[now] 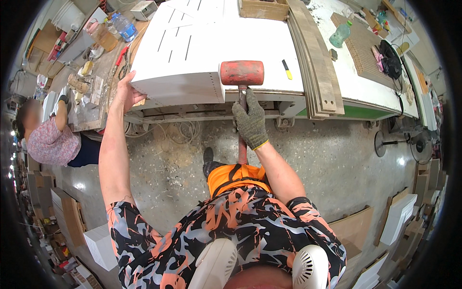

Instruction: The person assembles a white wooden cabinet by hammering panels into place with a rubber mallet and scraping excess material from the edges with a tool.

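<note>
A red rubber mallet [242, 73] stands upright in front of my body, head uppermost, by the right front corner of a white cabinet box [185, 87]. My right hand [250, 120], in a grey knitted glove, is closed round its shaft just below the head. The box lies on the workbench, with dark slots in its top face and small drilled holes along its front ends. My bare left hand [129, 93] grips the box's left front corner, with the thumb up at the edge and the fingers bent under it. Some fingertips are hidden.
A yellow-and-black utility knife [287, 70] lies right of the mallet. Long wood-grain boards [313, 58] are stacked beyond it, and a cardboard box [263, 8] sits at the back. Bottles [124, 28] stand far left. A person [55, 130] works at the left bench.
</note>
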{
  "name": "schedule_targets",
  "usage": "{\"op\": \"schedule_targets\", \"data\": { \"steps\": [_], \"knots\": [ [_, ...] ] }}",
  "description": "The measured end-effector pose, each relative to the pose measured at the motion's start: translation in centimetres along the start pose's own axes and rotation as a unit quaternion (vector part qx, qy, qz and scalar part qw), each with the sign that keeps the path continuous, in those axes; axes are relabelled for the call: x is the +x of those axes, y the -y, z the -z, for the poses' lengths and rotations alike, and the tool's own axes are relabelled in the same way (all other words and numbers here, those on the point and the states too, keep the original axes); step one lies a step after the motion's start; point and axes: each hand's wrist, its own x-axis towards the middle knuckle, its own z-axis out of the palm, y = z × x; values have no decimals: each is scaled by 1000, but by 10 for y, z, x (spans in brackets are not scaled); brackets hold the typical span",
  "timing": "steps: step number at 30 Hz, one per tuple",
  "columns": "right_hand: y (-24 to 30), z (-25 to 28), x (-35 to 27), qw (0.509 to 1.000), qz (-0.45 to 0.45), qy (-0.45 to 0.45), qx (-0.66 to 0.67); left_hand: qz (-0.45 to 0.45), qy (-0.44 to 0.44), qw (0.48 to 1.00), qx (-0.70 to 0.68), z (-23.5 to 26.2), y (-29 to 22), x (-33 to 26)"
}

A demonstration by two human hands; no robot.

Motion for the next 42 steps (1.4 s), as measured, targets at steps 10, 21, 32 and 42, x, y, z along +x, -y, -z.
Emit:
{"op": "schedule_targets", "data": {
  "steps": [10, 21, 32, 42],
  "knots": [
    [8, 3, -1, 1000, -5, 11, -2, -4, -12, 1000, 11, -3, 0, 0],
    [-28, 11, -7, 977, -157, -2, 141, 0, -25, 1000, 1, 0, 2, 4],
    [-69, -7, -12, 998, -47, -5, 41, -6, -6, 1000, 13, -1, 1, 6],
    [-42, -4, -19, 989, -107, 7, 98, -2, -15, 1000, 10, 0, 3, 5]
  ]
}}
